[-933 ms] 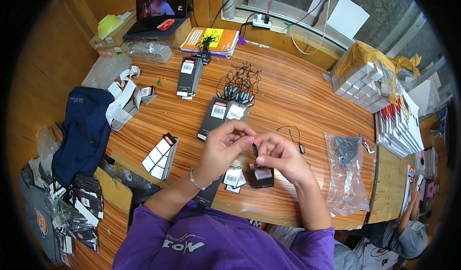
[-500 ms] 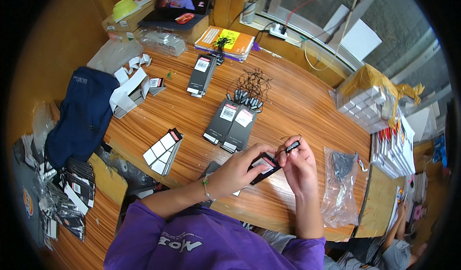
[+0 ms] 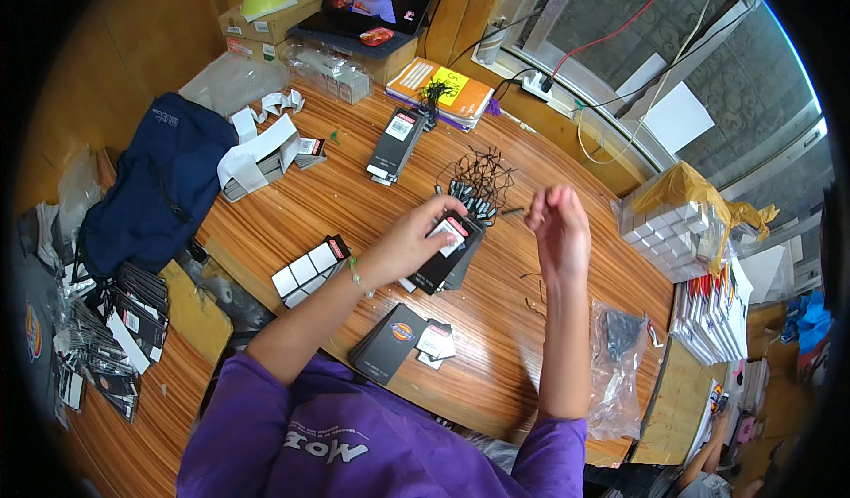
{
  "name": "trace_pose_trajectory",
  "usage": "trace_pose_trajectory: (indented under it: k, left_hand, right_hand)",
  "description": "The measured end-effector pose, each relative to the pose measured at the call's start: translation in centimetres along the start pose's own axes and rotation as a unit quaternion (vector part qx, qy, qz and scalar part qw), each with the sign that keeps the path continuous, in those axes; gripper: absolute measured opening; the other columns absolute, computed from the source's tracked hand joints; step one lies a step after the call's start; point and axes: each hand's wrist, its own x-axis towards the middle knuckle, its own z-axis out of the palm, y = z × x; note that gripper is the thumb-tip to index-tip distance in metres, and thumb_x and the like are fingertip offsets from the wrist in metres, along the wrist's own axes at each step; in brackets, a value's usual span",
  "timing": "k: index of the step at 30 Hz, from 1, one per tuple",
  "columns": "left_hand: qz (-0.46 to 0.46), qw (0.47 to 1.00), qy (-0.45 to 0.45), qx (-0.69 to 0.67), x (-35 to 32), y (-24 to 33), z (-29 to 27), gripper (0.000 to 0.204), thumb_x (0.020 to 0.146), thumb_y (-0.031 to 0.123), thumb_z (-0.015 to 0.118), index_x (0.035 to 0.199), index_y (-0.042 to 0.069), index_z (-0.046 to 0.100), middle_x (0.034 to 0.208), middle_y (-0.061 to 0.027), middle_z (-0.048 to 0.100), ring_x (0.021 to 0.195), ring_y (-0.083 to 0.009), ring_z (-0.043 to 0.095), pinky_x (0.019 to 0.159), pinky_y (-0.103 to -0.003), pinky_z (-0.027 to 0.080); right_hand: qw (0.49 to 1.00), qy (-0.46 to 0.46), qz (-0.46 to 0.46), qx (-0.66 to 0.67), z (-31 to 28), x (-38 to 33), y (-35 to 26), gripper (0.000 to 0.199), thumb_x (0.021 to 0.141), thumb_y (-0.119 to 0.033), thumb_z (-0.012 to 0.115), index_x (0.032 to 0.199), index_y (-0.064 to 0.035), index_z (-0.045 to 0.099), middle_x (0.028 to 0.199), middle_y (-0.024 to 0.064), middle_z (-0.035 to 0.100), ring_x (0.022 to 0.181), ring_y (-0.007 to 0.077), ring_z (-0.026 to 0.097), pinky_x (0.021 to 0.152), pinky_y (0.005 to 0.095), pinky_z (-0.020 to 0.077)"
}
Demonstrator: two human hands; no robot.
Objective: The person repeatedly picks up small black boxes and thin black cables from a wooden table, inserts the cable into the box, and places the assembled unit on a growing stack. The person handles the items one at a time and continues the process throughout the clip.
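Observation:
My left hand (image 3: 414, 243) has its thumb and fingers closed on a black hang tag (image 3: 434, 272) with a white sticker, held over a pile of similar tags. Behind that pile lies a tangle of black cords (image 3: 482, 169) with small grey-black seals. My right hand (image 3: 561, 223) is raised to the right of the cords, fingers curled together; whatever is in them is hidden. Loose dark cords (image 3: 531, 296) lie by my right forearm. Nearer me are a stack of black tags (image 3: 379, 349) and small white label cards (image 3: 436, 342). White-panelled tags (image 3: 310, 270) sit to the left.
Another tag stack (image 3: 396, 144) stands farther back, before orange notebooks (image 3: 416, 80). A navy cloth bag (image 3: 150, 179) is at left, with many tags (image 3: 133, 330) below it. To the right are a clear plastic bag (image 3: 615, 383), wrapped white boxes (image 3: 673, 228), booklets (image 3: 711, 321) and another person's arm (image 3: 708, 440).
My left hand has carried the tag leftward and away from me onto the pile. My right hand has come off the tag and risen farther back. The black stack near me is uncovered.

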Motion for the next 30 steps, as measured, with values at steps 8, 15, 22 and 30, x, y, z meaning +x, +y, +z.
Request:
trace_pose_trajectory:
  k: [8,15,22,30]
  left_hand:
    - [-0.035,0.967,0.059,0.246,3.0,-2.7,-3.1,0.035,0.080,-0.001,0.058,0.114,0.001,0.047,0.105,-0.0104,0.054,0.096,-0.0215,0.057,0.084,-0.031,0.045]
    - [0.039,0.918,0.105,0.379,-0.5,-1.9,0.0,0.048,0.082,0.008,0.058,0.125,0.006,0.038,0.130,-0.0208,0.031,0.121,-0.0401,0.034,0.103,-0.044,0.030]
    - [0.051,0.892,0.070,0.443,-3.0,-2.1,1.6,0.044,0.081,0.003,0.057,0.121,0.004,0.040,0.133,-0.0278,0.024,0.123,-0.0468,0.031,0.102,-0.047,0.032]
    - [0.042,0.874,0.082,0.477,-3.0,-3.1,1.3,0.043,0.084,0.006,0.053,0.125,-0.002,0.041,0.136,-0.0330,0.023,0.119,-0.0475,0.037,0.099,-0.046,0.036]
  right_hand:
    - [0.987,-0.034,0.108,-0.115,2.4,6.9,2.1,0.023,0.097,-0.022,0.037,0.083,-0.0087,0.051,0.071,0.0012,0.056,0.059,0.0083,0.050,0.055,0.0213,0.0398]
    - [0.977,-0.035,0.158,-0.138,-0.2,9.1,5.9,0.026,0.097,-0.022,0.036,0.083,-0.0091,0.054,0.067,-0.0006,0.056,0.052,0.0063,0.049,0.048,0.0200,0.0404]
    - [0.976,0.007,0.205,-0.073,-1.5,9.9,7.3,0.024,0.097,-0.022,0.036,0.087,-0.0084,0.053,0.070,0.0004,0.056,0.056,0.0083,0.051,0.053,0.0220,0.0441]
    - [0.978,0.022,0.206,0.000,-3.6,11.5,8.8,0.022,0.097,-0.021,0.036,0.089,-0.0076,0.052,0.071,0.0025,0.056,0.059,0.0115,0.053,0.056,0.0244,0.0471]
